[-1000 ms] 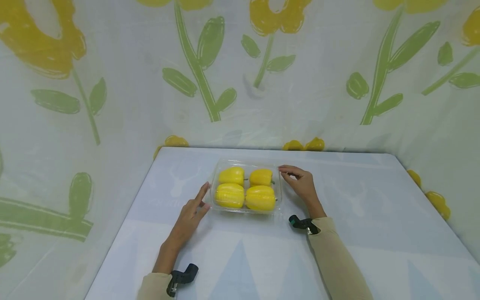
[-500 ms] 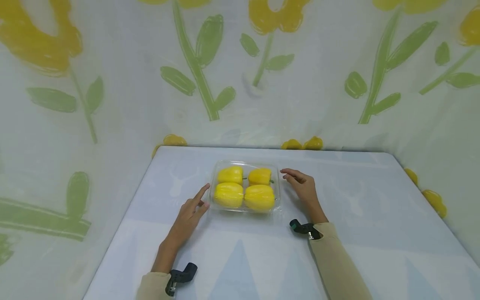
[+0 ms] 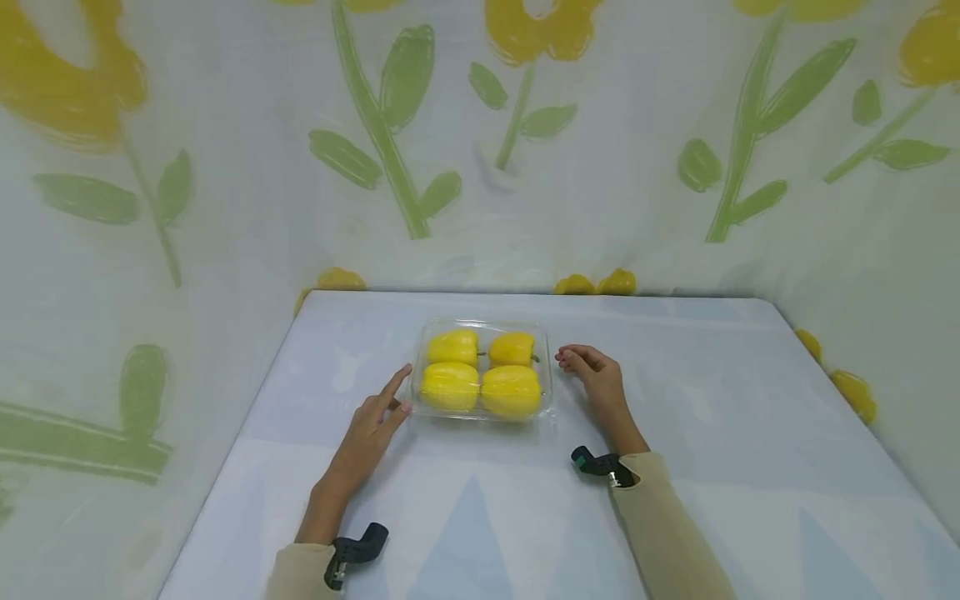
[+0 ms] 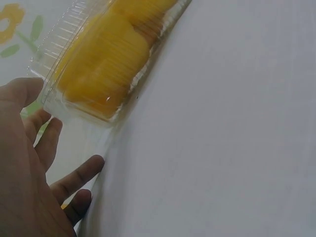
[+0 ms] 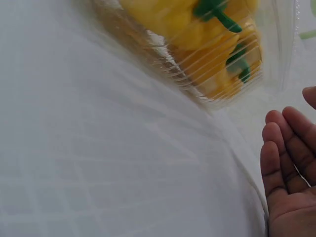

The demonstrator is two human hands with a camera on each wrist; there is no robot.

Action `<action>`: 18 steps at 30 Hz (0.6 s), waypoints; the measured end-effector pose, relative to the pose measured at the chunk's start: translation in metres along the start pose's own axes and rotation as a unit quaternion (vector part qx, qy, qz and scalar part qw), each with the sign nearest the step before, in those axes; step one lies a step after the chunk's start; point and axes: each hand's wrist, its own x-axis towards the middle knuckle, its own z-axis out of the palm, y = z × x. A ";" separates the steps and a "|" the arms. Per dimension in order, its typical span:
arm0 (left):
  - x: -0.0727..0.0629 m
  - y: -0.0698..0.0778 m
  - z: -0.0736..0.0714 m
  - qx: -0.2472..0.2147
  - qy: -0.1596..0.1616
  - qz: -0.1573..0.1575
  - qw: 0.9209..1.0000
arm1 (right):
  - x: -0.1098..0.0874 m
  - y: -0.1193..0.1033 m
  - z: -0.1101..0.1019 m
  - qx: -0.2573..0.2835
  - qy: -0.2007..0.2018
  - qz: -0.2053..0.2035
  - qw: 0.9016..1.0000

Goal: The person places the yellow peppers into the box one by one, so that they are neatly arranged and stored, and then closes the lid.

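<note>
A clear plastic container (image 3: 481, 412) with several yellow bell peppers (image 3: 510, 390) in it sits at the middle of the table. The peppers lie on their sides, and green stems (image 5: 227, 20) show in the right wrist view. My left hand (image 3: 366, 437) is at the container's left side, thumb and index finger extended to its edge; in the left wrist view the thumb (image 4: 30, 91) appears to touch the clear wall. To the right of the container, a small gap away, my right hand (image 3: 600, 383) has its fingers loosely bent and nothing between them.
The table (image 3: 675, 517) has a pale cloth with faint blue shapes. A curtain (image 3: 600, 192) with yellow flowers and green leaves hangs behind it and along the sides. Each wrist wears a black camera mount (image 3: 360, 546).
My right hand has drawn back from the container's far right corner and come slightly nearer to me. The left hand stays by the left edge. The head view has shifted slightly.
</note>
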 end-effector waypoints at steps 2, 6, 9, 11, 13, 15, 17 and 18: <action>0.001 -0.001 -0.001 0.000 -0.001 0.002 1.000 | -0.002 -0.001 0.001 -0.001 -0.001 0.007 1.000; 0.002 -0.002 -0.002 0.000 -0.003 0.009 1.000 | -0.008 -0.001 0.003 -0.006 0.000 0.021 1.000; 0.002 -0.003 -0.001 0.003 0.001 0.010 1.000 | -0.011 -0.002 0.004 -0.007 -0.003 0.028 1.000; 0.002 -0.004 0.000 0.005 0.003 0.010 1.000 | -0.013 -0.002 0.005 -0.008 -0.004 0.031 0.999; 0.002 -0.004 0.000 0.002 0.002 0.010 1.000 | -0.015 -0.003 0.004 -0.008 -0.002 0.032 0.999; 0.002 -0.004 0.001 0.001 0.000 0.010 1.000 | -0.017 -0.003 0.004 -0.010 -0.004 0.031 0.999; 0.002 -0.004 0.001 0.000 0.001 0.010 1.000 | -0.020 -0.004 0.004 -0.013 -0.007 0.033 0.999; 0.002 -0.004 0.001 0.000 0.001 0.010 1.000 | -0.021 -0.004 0.003 -0.014 -0.009 0.034 0.999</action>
